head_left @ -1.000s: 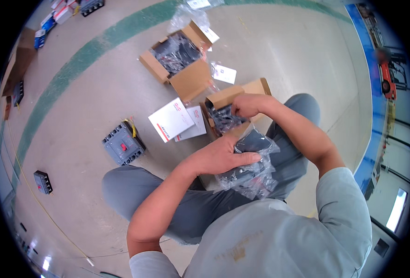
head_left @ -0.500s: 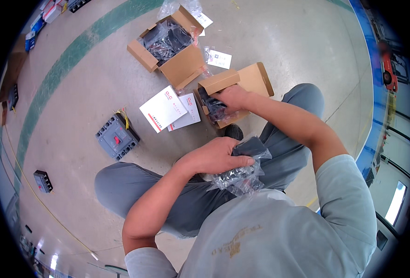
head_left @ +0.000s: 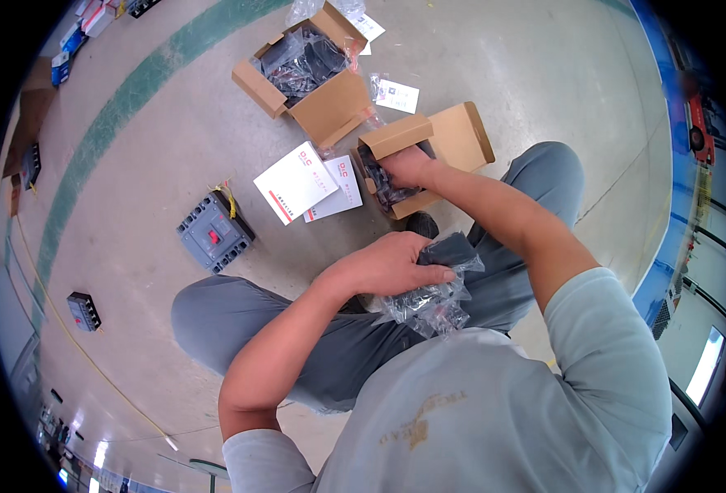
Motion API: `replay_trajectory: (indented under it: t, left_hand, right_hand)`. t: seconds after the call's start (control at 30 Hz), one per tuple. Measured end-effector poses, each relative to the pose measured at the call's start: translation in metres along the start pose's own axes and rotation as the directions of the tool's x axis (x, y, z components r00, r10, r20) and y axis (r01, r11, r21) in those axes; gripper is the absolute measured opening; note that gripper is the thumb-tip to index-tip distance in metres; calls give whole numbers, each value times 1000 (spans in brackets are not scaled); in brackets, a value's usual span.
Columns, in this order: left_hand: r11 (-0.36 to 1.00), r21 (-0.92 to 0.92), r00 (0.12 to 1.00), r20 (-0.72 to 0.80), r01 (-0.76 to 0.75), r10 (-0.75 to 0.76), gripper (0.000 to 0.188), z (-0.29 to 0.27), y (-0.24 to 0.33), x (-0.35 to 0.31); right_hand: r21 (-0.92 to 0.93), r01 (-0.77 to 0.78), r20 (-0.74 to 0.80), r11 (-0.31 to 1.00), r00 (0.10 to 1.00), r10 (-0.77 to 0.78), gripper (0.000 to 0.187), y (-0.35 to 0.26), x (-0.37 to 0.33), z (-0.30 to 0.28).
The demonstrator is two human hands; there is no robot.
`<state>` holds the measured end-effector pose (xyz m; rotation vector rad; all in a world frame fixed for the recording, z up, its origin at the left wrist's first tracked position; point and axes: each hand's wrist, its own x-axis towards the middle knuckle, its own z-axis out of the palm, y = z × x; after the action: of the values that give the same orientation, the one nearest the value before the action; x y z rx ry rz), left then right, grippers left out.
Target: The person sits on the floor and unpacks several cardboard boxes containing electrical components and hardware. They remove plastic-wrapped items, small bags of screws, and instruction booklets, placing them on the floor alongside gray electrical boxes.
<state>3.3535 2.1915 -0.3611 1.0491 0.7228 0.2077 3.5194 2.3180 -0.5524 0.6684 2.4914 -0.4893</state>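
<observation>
My left hand [head_left: 397,264] is closed around clear plastic bags [head_left: 438,306] with dark parts inside, held above my lap. A flat black piece [head_left: 452,248] shows through the plastic beside the thumb. My right hand [head_left: 409,167] reaches into an open brown cardboard box [head_left: 464,135] standing in front of my legs. Its fingers are hidden inside that box, among dark parts in clear plastic [head_left: 383,187]. I cannot make out whether they grip anything.
A second open carton [head_left: 330,105] stands farther off, filled with bagged dark parts. White printed boxes or booklets [head_left: 296,182] lie left of the nearer box. A grey circuit breaker [head_left: 213,234] with a red toggle and a smaller breaker [head_left: 84,312] lie on the floor at left.
My right hand has gone deeper into the nearer box, so its fingers have dropped out of sight. My left hand keeps its hold on the bags. The whole view has shifted slightly.
</observation>
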Motion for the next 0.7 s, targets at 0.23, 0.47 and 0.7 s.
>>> replay_trajectory:
  t: [0.23,0.47,0.7]
  left_hand:
    - [996,85,1000,12,0,-1,44,4,-4,1]
    - [997,78,1000,25,17,-19,43,5,4,0]
    - [994,106,1000,9,-18,17,44,6,-1,-1]
  right_hand:
    - [240,-160,-56,957,982,178,40,11,2,-23]
    - [306,-35,-277,951,953,124,41,29,-23,-101]
    - [211,-20,-308,977,948,85,36,35,-30,-81]
